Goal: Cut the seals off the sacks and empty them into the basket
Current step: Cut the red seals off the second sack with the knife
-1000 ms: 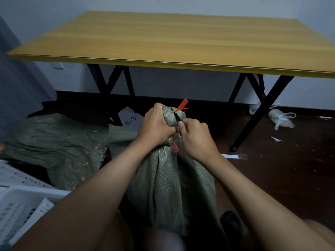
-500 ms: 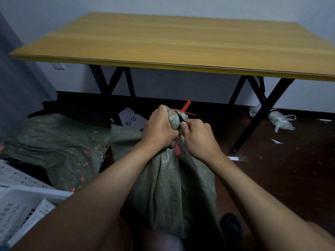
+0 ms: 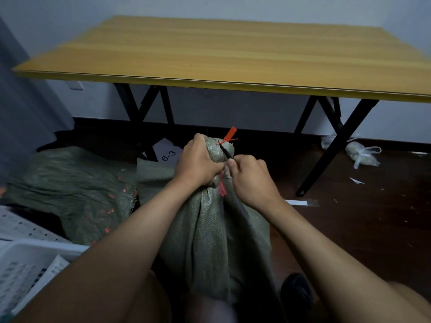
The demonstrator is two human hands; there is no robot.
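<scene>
"6-3" on a white paper sheet (image 3: 168,152) under the table (image 3: 233,57)

Dim indoor light, cool cast. Table (image 3: 233,54) top brightest, lit from above, soft sheen. Deep shadow under table and across dark floor (image 3: 361,229). Wide-angle bending at edges: table rim bows. Forearms at bottom soft, murky. Basket (image 3: 28,257) at lower left slightly blurred.
</scene>
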